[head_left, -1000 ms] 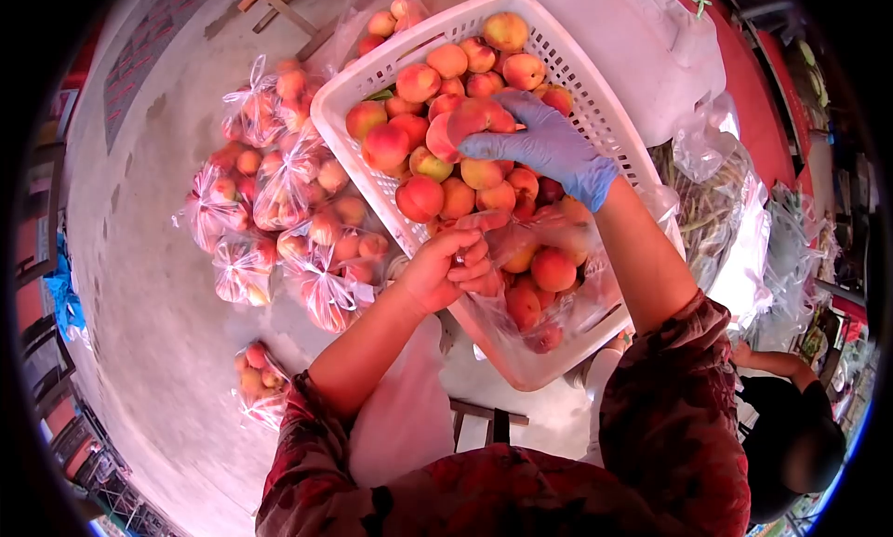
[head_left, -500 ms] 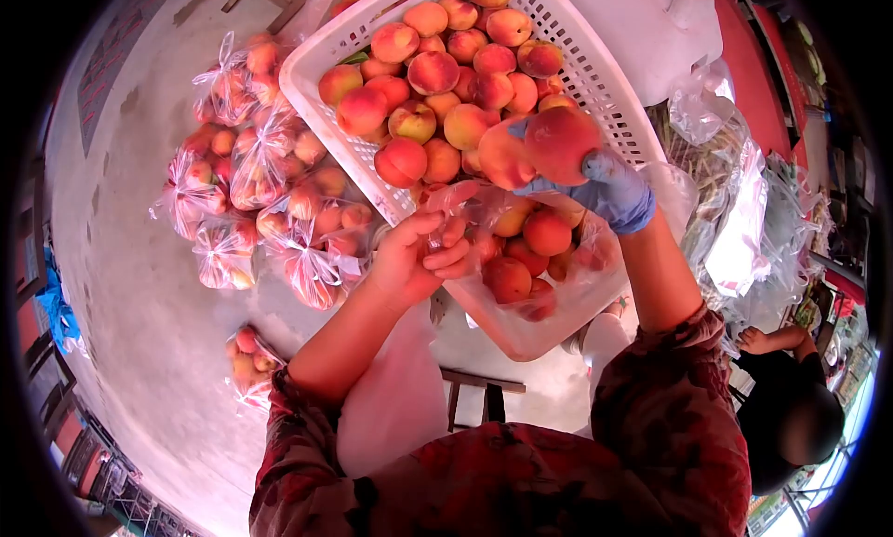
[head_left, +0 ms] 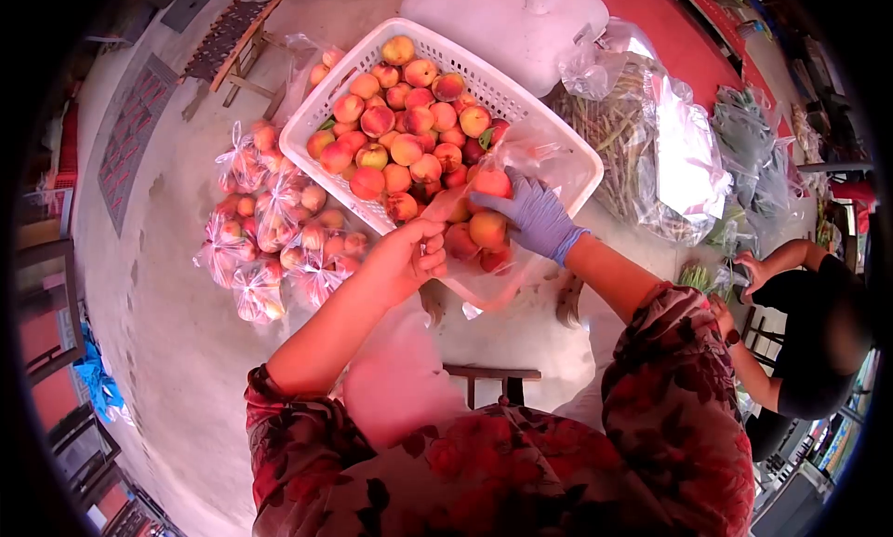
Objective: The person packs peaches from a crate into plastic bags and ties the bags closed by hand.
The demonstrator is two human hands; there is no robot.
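A white perforated basket [head_left: 581, 160] holds many red and yellow peaches [head_left: 406, 149]. Across its near side lies a clear plastic bag [head_left: 493, 284] with several peaches inside. My bare left hand [head_left: 409, 256] is closed on the bag's edge at the left. My right hand [head_left: 535, 216], in a blue glove, is at the bag's mouth with its fingers around a peach [head_left: 490, 182], above the peaches in the bag.
Tied bags of peaches [head_left: 279, 207] sit on the floor left of the basket. A stool [head_left: 237, 39] stands at the upper left. Long stems in plastic [head_left: 614, 118] lie to the right. Another person [head_left: 809, 323] is at the far right, hands apart from mine.
My right hand, with peaches in it, has moved from the loose peaches to the bag. The view has shifted, so the basket looks smaller. The other person's arms have moved.
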